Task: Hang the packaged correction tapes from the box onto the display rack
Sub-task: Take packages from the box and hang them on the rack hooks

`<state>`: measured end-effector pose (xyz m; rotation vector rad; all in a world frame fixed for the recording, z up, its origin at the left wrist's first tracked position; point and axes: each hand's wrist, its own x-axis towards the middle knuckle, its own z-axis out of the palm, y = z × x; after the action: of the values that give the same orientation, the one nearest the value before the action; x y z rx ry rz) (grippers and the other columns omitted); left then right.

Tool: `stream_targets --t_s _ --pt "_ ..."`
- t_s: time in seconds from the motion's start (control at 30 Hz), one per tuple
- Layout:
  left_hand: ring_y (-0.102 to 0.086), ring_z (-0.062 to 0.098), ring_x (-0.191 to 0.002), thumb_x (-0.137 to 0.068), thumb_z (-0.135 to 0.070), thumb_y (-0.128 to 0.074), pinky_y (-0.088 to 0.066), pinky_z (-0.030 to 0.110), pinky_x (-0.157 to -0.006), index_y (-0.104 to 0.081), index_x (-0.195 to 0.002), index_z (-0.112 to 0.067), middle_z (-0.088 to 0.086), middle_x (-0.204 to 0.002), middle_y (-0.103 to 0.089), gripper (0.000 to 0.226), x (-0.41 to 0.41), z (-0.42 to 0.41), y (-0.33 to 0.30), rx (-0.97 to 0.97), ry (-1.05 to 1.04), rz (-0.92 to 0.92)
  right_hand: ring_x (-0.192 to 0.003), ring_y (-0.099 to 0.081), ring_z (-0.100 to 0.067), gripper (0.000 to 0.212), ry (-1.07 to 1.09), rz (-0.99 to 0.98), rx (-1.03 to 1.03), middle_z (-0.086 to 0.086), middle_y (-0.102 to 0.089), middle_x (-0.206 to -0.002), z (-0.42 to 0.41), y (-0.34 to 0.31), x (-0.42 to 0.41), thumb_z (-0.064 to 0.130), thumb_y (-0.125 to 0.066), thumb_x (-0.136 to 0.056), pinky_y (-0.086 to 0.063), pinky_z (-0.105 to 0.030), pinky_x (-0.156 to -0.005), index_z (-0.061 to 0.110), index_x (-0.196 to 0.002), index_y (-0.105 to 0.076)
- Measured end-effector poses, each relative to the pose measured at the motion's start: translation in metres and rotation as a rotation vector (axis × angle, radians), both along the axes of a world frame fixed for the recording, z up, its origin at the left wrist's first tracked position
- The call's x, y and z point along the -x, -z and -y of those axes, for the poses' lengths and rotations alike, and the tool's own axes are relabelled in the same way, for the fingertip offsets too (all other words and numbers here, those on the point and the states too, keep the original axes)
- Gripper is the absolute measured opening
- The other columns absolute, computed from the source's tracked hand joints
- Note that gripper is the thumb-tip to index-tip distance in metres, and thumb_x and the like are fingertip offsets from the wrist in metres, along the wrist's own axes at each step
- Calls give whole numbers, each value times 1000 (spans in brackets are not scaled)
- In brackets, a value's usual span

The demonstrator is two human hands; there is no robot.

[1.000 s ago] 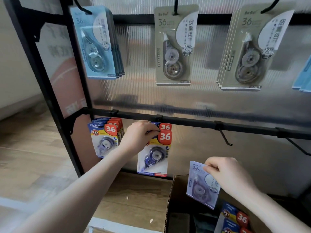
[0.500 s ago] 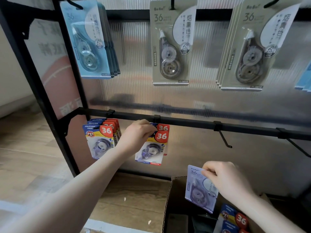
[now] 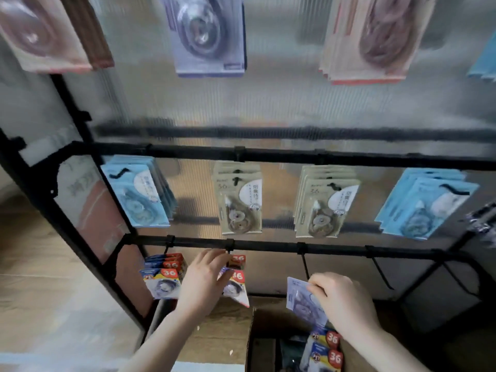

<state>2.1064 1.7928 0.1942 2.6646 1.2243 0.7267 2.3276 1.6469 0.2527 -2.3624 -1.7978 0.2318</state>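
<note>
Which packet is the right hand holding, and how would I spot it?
Look at the open cardboard box at the bottom of the rack. Just above it, the right hand pinches a pale purple packet by its top edge. Unlike the packets in the box and on the hooks to its left, it has no red circle with 36.

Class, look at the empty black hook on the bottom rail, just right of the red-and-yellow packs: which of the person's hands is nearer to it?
Right. The right hand, holding a purple pack, sits just below the empty hook; the left hand is farther left, at the neighbouring hook's packs.
</note>
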Motion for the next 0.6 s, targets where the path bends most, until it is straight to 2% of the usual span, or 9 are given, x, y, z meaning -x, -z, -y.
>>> stream_targets --t_s 0.03,0.1,0.13,0.2,0.27,0.33,0.43,0.53,0.6 --pt "-65 21 -90 -66 -26 -82 -54 31 -73 -72 -96 -18 -1 -98 -69 32 1 6 -15 -3 2 -3 -75 -48 -2 24 11 3 -6 12 -53 -89 4 -19 1 37 -40 -98 -26 -12 -49 24 -99 -60" --pt "-62 16 -89 -75 -38 -64 -53 26 -71 -71 -92 -22 -5 -96 -68 25 4 20 -49 2 20 -15 -71 -43 -2 23 42 1 -17 11 -50 -85 13 -58 4 34 -41 -98 -23 -14 -48 23 -96 -61" --pt "-60 14 -89 -76 -41 -53 -52 24 -71 -70 -92 -23 -6 -96 -67 29 5 27 -67 23 33 -19 -70 -41 -3 22 62 0 -19 10 -49 -83 18 -78 6 33 -41 -98 -22 -15 -47 24 -94 -60" --pt "-57 11 -92 -75 -44 -45 -51 23 -72 -68 -94 -25 -8 -98 -66 35 6 39 -98 36 46 -22 -72 -43 -5 21 93 2 -18 9 -48 -81 27 -116 8 34 -41 -98 -24 -15 -48 25 -90 -58" --pt "-54 8 -95 -75 -45 -49 -50 22 -74 -67 -97 -27 -10 -102 -65 33 8 49 -131 33 84 -25 -73 -44 -6 22 130 -25 -24 9 -49 -79 36 -151 9 34 -42 -97 -25 -14 -49 24 -87 -60" --pt "-58 11 -94 -72 -42 -66 -52 23 -73 -65 -98 -27 -9 -104 -64 30 10 54 -166 19 136 0 -72 -48 -9 21 161 -49 -58 7 -51 -76 43 -186 10 30 -46 -95 -27 -17 -50 22 -83 -61" --pt "-62 14 -90 -52 -36 -89 -54 25 -69 -59 -103 -28 -6 -101 -66 59 9 60 -214 -7 195 2 -72 -49 -11 21 181 -40 -82 8 -47 -74 50 -235 11 30 -46 -95 -30 -22 -54 21 -77 -55" --pt "-49 9 -96 -44 -35 -88 -53 22 -73 -48 -105 -33 -8 -101 -65 73 13 61 -254 -72 234 10 -72 -44 -9 22 199 -39 -78 7 -46 -75 53 -276 14 31 -42 -96 -31 -22 -54 23 -75 -46" --pt "-47 9 -97 -52 -36 -76 -54 23 -73 -48 -106 -32 -7 -101 -64 60 21 56 -272 -100 244 55 -71 -45 -11 22 228 -29 -86 6 -47 -73 49 -296 18 29 -44 -94 -32 -26 -56 23 -73 -46"
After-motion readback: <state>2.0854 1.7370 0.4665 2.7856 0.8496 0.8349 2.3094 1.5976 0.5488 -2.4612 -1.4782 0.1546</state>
